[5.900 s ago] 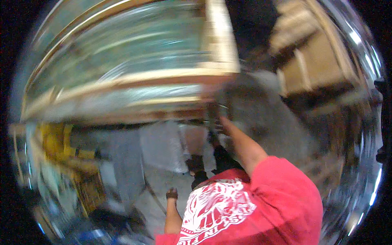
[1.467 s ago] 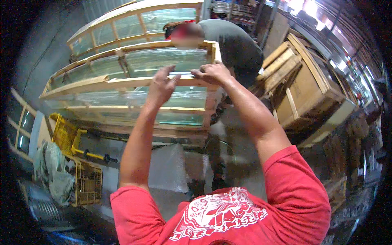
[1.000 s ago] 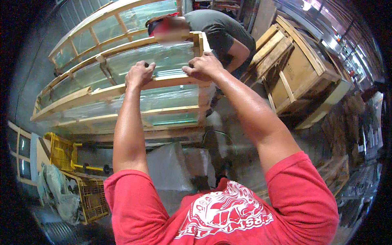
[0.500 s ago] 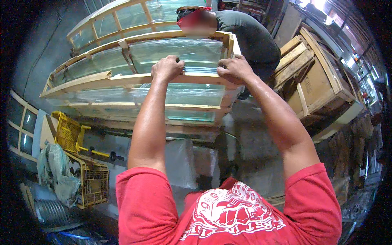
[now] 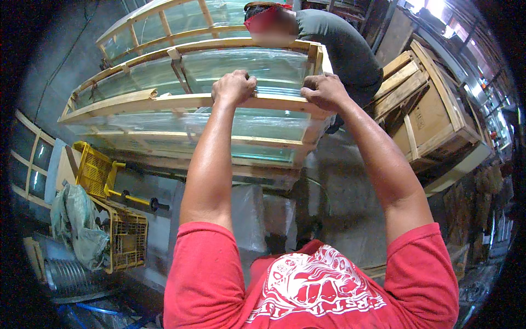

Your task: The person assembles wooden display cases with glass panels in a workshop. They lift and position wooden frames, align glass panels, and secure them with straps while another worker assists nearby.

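Both my arms reach forward to a long wooden crate that holds glass sheets [image 5: 230,68] under clear plastic film. My left hand [image 5: 234,89] is closed over the near top rail [image 5: 189,101], its fingertips hidden on the far side. My right hand [image 5: 325,92] grips the same rail close to the crate's right end, thumb side toward the glass. Between the two hands, the upper edges of several stacked panes show. Below the rail, more greenish glass appears behind a lower wooden slat [image 5: 263,140].
A co-worker [image 5: 342,46] in a dark shirt bends at the crate's far right corner. Another glass crate [image 5: 170,27] stands behind. To the right is a slatted wooden box [image 5: 422,118]; at left, a yellow trolley [image 5: 96,170], a yellow plastic crate [image 5: 127,241] and a plastic sack [image 5: 79,227].
The whole view has shifted slightly, so the crate and hands sit a little farther right in the picture. Both hands keep their hold on the rail.
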Available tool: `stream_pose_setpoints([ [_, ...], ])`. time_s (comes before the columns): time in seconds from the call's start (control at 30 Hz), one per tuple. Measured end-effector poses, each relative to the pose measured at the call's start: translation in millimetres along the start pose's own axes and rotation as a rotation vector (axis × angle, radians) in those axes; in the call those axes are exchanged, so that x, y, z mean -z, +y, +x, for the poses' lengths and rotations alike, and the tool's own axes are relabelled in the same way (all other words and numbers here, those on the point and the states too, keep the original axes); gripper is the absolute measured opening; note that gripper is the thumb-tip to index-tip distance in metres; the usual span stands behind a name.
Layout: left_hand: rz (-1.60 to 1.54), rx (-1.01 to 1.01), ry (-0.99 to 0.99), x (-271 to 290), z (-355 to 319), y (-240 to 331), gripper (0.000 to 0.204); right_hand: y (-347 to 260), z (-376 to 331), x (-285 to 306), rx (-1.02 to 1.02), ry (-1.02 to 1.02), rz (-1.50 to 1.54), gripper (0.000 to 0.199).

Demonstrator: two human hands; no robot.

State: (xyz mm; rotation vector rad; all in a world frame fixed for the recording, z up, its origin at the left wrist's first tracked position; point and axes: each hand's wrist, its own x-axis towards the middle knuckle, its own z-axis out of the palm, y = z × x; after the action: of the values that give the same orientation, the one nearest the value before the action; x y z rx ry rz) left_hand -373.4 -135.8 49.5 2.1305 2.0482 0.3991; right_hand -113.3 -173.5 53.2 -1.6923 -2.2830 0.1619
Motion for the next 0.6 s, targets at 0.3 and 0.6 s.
stream_pose_setpoints([
  [0.3,-0.010,-0.012,0.031,-1.1,1.6,2.6,0.044,1.5,0.2,0.7,0.016,0.007,-0.038,0.036],
  [0.6,0.000,-0.001,0.010,0.2,-0.7,2.0,0.046,2.8,1.4,-2.1,0.024,0.011,-0.068,0.040],
])
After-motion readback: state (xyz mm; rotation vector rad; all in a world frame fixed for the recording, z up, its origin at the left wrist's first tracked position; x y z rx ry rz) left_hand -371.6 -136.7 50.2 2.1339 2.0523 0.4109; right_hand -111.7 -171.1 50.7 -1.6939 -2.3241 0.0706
